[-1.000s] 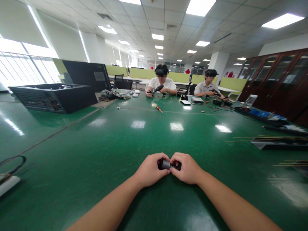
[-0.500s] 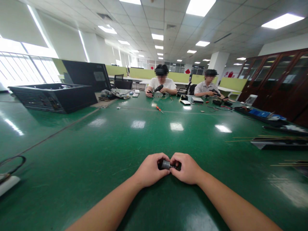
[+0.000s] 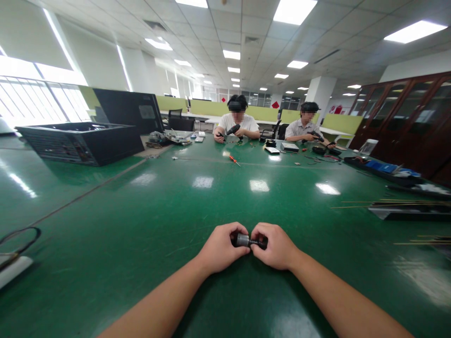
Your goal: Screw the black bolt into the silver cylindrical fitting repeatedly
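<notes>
My left hand (image 3: 220,249) is closed round a small silver metal cylinder (image 3: 242,240) with a dark end, which looks like a small motor. A thin dark ridged shaft (image 3: 254,242) runs from its right side into a black end piece (image 3: 262,243). The fingers of my right hand (image 3: 276,246) are closed on this dark part. Both hands are low over the green table (image 3: 158,211), fingertips almost meeting. The parts lie roughly level between them. My fingers partly hide both ends, and I cannot tell whether the shaft is fixed in the cylinder.
Across the table, two people (image 3: 237,126) handle dark tools. An orange screwdriver (image 3: 233,159) lies ahead. At left stand a black computer case (image 3: 88,143) and a white object with a cable (image 3: 16,272). Dark trays (image 3: 394,211) with thin rods line the right side.
My right hand has shifted slightly right, and more of the dark shaft and black end piece shows. My left hand stays nearly still on the cylinder.
</notes>
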Demonstrator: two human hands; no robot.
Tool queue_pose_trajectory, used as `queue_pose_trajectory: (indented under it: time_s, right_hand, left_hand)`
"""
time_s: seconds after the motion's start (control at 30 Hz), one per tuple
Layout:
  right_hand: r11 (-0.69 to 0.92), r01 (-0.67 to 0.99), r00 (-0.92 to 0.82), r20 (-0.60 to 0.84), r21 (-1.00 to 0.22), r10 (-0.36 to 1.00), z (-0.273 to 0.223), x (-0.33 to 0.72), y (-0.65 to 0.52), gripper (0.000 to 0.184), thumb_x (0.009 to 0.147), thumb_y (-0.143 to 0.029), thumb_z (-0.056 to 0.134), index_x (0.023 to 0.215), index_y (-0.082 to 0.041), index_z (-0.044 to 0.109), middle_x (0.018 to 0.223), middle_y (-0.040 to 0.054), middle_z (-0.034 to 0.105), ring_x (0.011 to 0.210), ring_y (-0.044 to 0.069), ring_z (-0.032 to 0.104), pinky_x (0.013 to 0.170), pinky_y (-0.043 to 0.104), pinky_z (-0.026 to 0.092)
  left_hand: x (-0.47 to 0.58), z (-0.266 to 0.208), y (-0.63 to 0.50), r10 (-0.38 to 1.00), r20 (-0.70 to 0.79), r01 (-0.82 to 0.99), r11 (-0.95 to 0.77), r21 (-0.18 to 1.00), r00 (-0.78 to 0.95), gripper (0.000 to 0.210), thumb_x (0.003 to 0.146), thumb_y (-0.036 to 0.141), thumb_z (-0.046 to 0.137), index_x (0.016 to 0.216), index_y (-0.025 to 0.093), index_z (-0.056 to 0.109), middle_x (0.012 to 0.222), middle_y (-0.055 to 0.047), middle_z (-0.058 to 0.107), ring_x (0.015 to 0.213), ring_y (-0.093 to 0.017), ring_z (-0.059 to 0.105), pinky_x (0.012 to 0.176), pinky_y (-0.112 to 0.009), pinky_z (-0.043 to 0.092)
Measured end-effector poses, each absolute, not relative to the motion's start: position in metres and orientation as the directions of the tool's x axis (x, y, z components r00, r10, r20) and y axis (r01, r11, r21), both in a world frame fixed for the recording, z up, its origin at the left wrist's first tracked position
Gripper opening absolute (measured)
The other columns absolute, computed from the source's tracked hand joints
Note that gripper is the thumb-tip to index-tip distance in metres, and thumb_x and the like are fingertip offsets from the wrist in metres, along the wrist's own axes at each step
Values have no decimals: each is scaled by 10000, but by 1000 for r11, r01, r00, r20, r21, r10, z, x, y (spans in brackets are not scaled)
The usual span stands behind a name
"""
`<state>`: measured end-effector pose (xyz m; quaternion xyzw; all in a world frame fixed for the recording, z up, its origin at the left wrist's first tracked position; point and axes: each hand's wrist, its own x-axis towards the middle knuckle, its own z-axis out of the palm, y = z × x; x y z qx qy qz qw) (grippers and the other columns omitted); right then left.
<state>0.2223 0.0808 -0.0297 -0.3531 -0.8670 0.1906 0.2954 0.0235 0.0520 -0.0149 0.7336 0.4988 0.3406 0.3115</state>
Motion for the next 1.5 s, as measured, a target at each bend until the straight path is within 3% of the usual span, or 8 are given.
queue_pose_trajectory:
  time_s: [0.43, 0.67, 0.9, 1.07, 1.23, 1.33, 1.5]
  right_hand:
    - [662, 521, -522, 412, -539, 747, -29, 229, 83, 104, 697, -154, 640, 768, -208, 585, 732, -7, 617, 658, 150, 555, 642, 257, 421]
    - [593, 530, -356, 475, -606, 804, -30, 242, 89, 51, 714, -162, 624, 745, -197, 602, 695, -9, 612, 643, 150, 559, 629, 258, 428]
    - [546, 515, -187, 535, -661, 824, -27, 240, 75, 60, 731, -226, 635, 758, -185, 599, 692, 4, 608, 641, 159, 558, 635, 279, 439]
    - [544, 406, -157, 531, -734, 833, -18, 237, 31, 95, 814, -259, 587, 842, -170, 604, 694, 11, 630, 640, 154, 598, 620, 258, 479]
    - [575, 186, -146, 556, -797, 818, 3, 232, -24, 101, 821, -263, 662, 868, -173, 658, 763, 27, 651, 710, 159, 596, 697, 279, 496]
    - [540, 61, -133, 530, -839, 838, 13, 226, -55, 130, 814, -265, 696, 913, -180, 689, 795, 36, 679, 731, 167, 623, 712, 294, 512]
    - [442, -149, -219, 465, -885, 858, 23, 217, -99, 280, 818, -238, 722, 1097, -219, 702, 711, 7, 695, 669, 159, 659, 719, 309, 541]
  left_hand:
    - [23, -15, 54, 961, 193, 503, -270, 821, 201, 259, 615, 129, 749, 849, 182, 651, 753, 33, 631, 696, -145, 565, 645, -247, 422]
    - [19, -16, 56, 958, 243, 464, -286, 839, 151, 242, 665, 224, 769, 864, 182, 638, 788, 17, 655, 734, -165, 607, 683, -269, 454]
    - [12, -20, 59, 957, 288, 383, -279, 881, 34, 397, 792, 406, 673, 1106, 168, 623, 976, -53, 704, 912, -210, 662, 854, -337, 493]
    - [-8, -20, 49, 959, 271, 298, -238, 924, -76, 424, 825, 496, 583, 1079, 158, 549, 935, -79, 705, 923, -238, 690, 881, -384, 516]
    - [-53, -9, 5, 965, 246, 255, -218, 942, -85, 581, 737, 458, 684, 1200, 172, 482, 1012, -85, 691, 1032, -266, 679, 993, -442, 486]
    - [-91, -7, -32, 975, 203, 333, -160, 929, -96, 691, 758, 469, 669, 1329, 185, 404, 1038, -70, 663, 1061, -266, 672, 1027, -466, 467]
    - [-152, -11, -86, 964, 197, 580, -57, 813, -181, 758, 753, 571, 643, 1359, 187, 401, 1102, -105, 697, 1113, -298, 649, 1074, -497, 423]
